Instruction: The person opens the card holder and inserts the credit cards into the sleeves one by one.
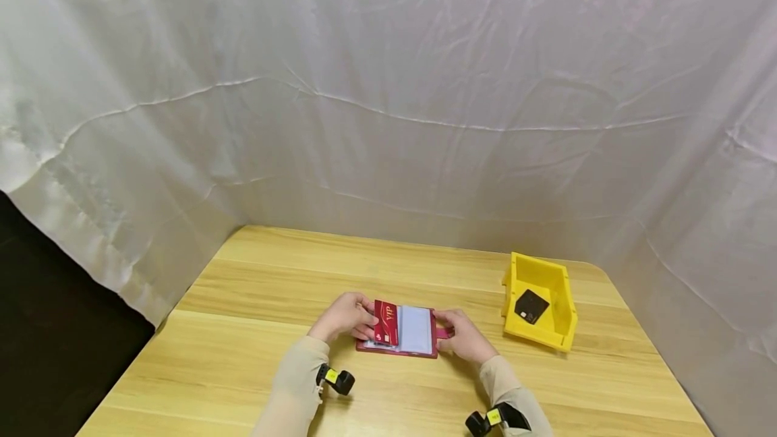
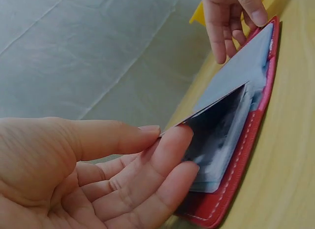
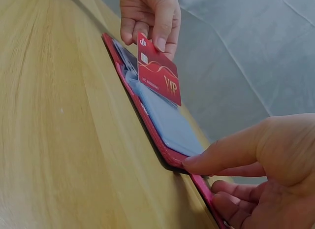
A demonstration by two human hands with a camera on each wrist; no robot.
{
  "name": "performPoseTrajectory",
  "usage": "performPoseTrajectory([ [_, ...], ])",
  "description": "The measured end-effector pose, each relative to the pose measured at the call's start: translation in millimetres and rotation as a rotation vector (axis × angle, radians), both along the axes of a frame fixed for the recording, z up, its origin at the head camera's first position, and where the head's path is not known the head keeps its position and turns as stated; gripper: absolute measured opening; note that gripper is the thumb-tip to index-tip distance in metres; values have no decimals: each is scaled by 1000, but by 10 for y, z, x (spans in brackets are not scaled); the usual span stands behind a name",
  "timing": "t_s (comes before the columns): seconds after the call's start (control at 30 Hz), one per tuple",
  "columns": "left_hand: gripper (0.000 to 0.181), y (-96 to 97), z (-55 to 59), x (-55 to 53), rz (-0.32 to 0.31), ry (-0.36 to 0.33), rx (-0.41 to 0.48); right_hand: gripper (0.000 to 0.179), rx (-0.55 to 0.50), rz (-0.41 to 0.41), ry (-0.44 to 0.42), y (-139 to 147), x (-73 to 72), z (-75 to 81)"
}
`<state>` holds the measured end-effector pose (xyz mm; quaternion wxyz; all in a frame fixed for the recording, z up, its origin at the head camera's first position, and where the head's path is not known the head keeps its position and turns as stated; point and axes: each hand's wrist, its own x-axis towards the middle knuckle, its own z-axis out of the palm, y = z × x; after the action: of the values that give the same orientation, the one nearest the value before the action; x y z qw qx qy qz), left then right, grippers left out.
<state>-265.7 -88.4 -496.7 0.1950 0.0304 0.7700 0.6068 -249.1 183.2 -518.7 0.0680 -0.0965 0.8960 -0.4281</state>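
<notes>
A red card holder [image 1: 396,353] lies spread open on the wooden table, its clear plastic sleeves [image 3: 170,121] showing. My left hand [image 1: 347,317] pinches a red VIP card [image 3: 158,66] by one end, between thumb and fingers. The card is tilted over the left half of the holder, its far edge close to the sleeves in the left wrist view. At the holder's right edge, my right hand [image 1: 466,337] grips the cover with the thumb on its rim, fingers by the pink strap [image 3: 204,193].
A yellow plastic bin [image 1: 568,315] stands at the back right of the table [image 1: 255,275], a black card [image 1: 531,307] in it. Pale fabric [image 1: 388,174] hangs behind the table and along its sides. Each wrist wears a small black camera [image 1: 343,383].
</notes>
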Motion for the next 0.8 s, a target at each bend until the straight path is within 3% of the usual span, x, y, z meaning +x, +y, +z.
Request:
performPoseTrajectory([
  [0.3,28,49,-61,-9,7,-3,-10,65,34,26,4,0,-1,11],
  [0.8,29,105,-41,22,26,20,-16,64,48,24,11,-9,26,43],
])
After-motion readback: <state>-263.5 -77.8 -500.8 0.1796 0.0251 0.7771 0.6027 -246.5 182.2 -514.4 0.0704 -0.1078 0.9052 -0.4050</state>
